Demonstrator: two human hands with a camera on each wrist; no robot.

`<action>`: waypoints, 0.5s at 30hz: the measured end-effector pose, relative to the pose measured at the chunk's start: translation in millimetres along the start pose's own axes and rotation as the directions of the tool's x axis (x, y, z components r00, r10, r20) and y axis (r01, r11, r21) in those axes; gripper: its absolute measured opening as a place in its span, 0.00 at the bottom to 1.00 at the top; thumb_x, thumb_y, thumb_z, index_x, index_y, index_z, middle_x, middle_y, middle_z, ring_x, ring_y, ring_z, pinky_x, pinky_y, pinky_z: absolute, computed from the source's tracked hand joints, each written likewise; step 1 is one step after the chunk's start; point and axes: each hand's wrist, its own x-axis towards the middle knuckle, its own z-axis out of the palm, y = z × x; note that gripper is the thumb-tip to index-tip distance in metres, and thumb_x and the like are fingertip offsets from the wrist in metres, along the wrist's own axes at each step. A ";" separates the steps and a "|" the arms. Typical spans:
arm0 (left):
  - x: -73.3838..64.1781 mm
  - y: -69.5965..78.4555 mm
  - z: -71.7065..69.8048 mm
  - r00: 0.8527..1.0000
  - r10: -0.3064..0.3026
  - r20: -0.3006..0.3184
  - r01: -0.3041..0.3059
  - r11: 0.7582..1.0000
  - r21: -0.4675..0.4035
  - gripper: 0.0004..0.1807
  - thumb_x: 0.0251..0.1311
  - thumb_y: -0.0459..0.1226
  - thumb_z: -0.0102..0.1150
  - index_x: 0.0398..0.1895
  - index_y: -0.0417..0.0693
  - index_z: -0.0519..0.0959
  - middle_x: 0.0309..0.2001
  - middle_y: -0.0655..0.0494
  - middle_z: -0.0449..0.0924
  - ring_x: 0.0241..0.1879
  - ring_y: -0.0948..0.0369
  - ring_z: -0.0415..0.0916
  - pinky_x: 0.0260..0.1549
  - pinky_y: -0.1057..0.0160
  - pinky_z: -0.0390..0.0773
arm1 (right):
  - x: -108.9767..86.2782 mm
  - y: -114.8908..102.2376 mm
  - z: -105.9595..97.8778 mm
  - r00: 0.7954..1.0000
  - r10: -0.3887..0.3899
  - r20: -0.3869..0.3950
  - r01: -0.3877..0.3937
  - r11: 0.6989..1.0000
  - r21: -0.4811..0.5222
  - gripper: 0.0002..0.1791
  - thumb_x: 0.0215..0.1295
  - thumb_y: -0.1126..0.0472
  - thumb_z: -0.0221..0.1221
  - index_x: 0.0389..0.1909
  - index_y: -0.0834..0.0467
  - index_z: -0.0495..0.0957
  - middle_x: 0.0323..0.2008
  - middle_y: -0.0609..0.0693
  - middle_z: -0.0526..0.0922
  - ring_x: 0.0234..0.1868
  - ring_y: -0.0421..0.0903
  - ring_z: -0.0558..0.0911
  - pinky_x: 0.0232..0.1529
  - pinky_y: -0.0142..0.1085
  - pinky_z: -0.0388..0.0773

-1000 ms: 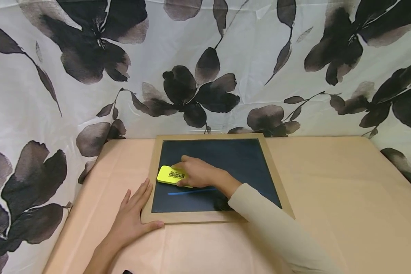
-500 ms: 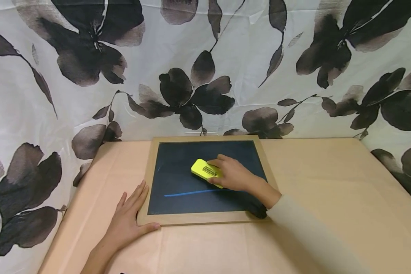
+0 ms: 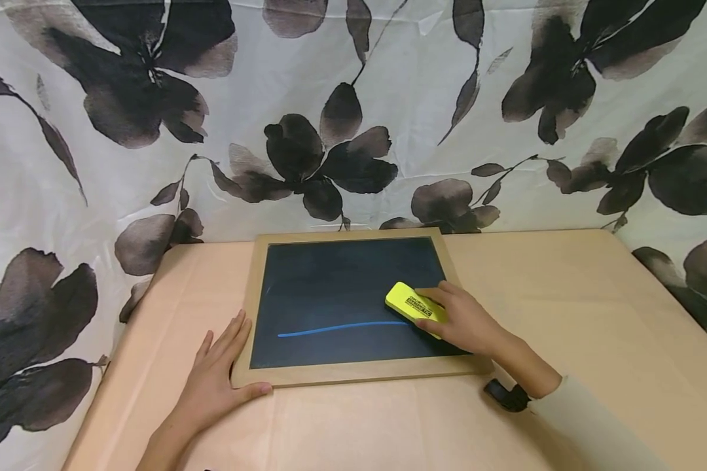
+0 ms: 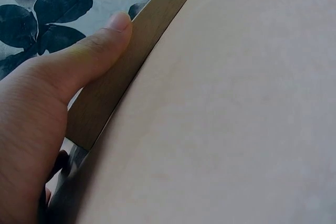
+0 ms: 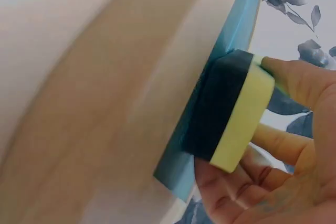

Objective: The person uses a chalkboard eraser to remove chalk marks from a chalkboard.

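Note:
A wood-framed chalkboard lies on the table, with a blue line drawn across its lower half. My right hand grips a yellow board eraser at the board's right part, over the line's right end. In the right wrist view the eraser shows a dark felt side against the board, the thumb on one edge and fingers round the other. My left hand rests at the board's lower left corner, fingers straight along the left frame. Its thumb lies against the front edge of the frame.
The table has a pale peach cover. Behind it hangs a white cloth with dark flowers. A black wrist camera sits on the right wrist, close to the board's lower right corner.
My right hand has moved the eraser from the board's left side to its right side, uncovering more of the blue line. The left hand has stayed at the corner.

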 end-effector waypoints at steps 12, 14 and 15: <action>-0.3 0.0 0.3 1.000 0.001 0.000 -0.001 1.000 -0.006 0.62 0.39 0.63 0.70 0.74 0.42 0.54 0.74 0.48 0.49 0.70 0.48 0.52 0.68 0.44 0.39 | -24.5 10.4 -6.0 0.999 0.025 -0.040 -0.025 1.000 -0.001 0.31 0.53 0.54 0.70 0.57 0.62 0.77 0.35 0.49 0.70 0.34 0.45 0.68 0.29 0.33 0.67; -0.5 -0.1 0.6 1.000 0.001 -0.002 -0.001 1.000 -0.006 0.62 0.39 0.63 0.70 0.74 0.42 0.53 0.74 0.47 0.49 0.70 0.48 0.52 0.68 0.44 0.39 | -25.7 10.7 -6.0 0.999 0.001 -0.051 -0.002 0.999 -0.034 0.31 0.53 0.52 0.70 0.57 0.61 0.77 0.35 0.49 0.69 0.35 0.45 0.67 0.28 0.33 0.66; -0.6 -0.2 0.8 1.000 0.000 -0.002 0.000 1.000 -0.005 0.62 0.39 0.63 0.70 0.74 0.42 0.53 0.74 0.47 0.49 0.70 0.48 0.52 0.68 0.44 0.39 | -26.1 11.1 -6.1 0.998 -0.011 -0.055 0.008 0.999 -0.050 0.32 0.53 0.51 0.70 0.57 0.61 0.77 0.34 0.48 0.68 0.35 0.45 0.67 0.28 0.33 0.65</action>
